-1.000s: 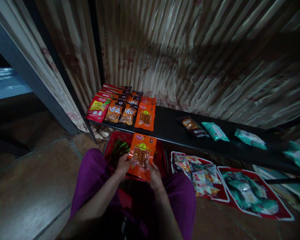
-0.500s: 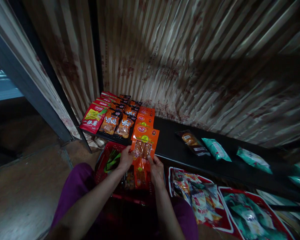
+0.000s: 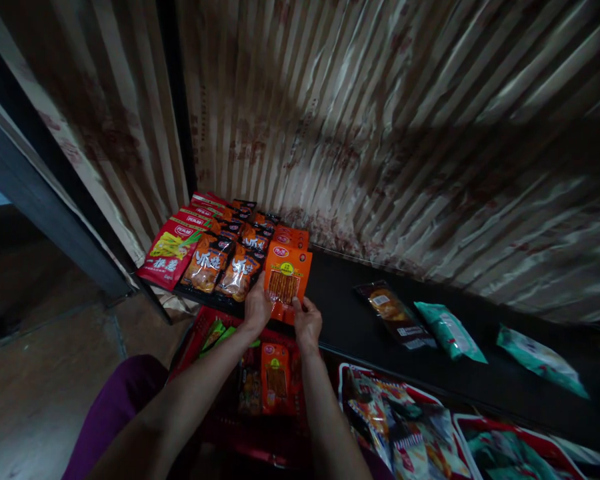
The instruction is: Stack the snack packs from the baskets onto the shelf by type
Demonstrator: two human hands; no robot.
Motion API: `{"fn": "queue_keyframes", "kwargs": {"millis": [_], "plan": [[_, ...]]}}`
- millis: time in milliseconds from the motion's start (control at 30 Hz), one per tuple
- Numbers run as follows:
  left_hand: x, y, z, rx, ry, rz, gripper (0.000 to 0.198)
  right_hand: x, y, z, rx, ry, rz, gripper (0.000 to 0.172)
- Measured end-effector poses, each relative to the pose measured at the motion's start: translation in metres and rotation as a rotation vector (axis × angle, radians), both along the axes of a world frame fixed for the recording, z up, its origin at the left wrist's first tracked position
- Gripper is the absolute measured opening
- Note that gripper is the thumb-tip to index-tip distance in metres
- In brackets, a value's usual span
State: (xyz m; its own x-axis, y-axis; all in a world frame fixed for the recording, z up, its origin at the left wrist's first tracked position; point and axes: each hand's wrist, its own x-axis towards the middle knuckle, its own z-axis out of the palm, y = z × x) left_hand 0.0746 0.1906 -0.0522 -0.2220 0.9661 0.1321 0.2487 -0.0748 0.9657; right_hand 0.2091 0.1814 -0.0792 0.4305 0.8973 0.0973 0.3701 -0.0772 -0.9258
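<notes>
An orange snack packet with a clear window stands tilted at the shelf's front, its lower edges between my two hands. My left hand is closed on its left side, and my right hand pinches the lower right corner. Right behind it are more orange packets in a row. To the left lie black-and-orange snack packets, then red packets with a vegetable picture. Below my hands, a red basket holds another orange packet and some green packets.
On the black shelf, right of my hands, lie a brown packet and teal packets. White-rimmed baskets of snack bags stand below. A striped curtain hangs behind; a dark post rises at left.
Both hands have moved the orange packet from over the basket's edge back onto the shelf, up against the row of orange packets. The view has shifted closer to the shelf.
</notes>
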Motion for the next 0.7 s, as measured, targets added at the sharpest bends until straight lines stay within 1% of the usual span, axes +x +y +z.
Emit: {"fn": "queue_keyframes", "kwargs": {"millis": [67, 133, 233, 400, 567, 700], "plan": [[0.0008, 0.0036, -0.003, 0.007, 0.0, -0.005, 0.06, -0.0017, 0.0009, 0.0011, -0.021, -0.097, -0.052, 0.042], [0.0011, 0.0062, -0.0058, 0.008, -0.003, -0.008, 0.059, -0.003, 0.0018, 0.0029, -0.044, -0.162, -0.065, 0.042], [0.001, 0.0084, -0.0085, 0.026, -0.015, -0.004, 0.057, -0.0031, 0.0042, 0.0049, -0.059, -0.185, -0.061, 0.041], [0.0004, 0.0098, -0.0104, 0.007, 0.055, -0.011, 0.057, -0.0025, 0.0063, 0.0059, -0.095, -0.251, -0.042, 0.043], [-0.0007, 0.0101, -0.0102, -0.008, 0.075, 0.005, 0.058, -0.0047, 0.0057, 0.0083, -0.132, -0.293, -0.069, 0.04], [-0.0006, 0.0104, -0.0115, -0.02, 0.18, 0.022, 0.057, -0.0067, 0.0073, 0.0102, -0.174, -0.304, -0.083, 0.04]]}}
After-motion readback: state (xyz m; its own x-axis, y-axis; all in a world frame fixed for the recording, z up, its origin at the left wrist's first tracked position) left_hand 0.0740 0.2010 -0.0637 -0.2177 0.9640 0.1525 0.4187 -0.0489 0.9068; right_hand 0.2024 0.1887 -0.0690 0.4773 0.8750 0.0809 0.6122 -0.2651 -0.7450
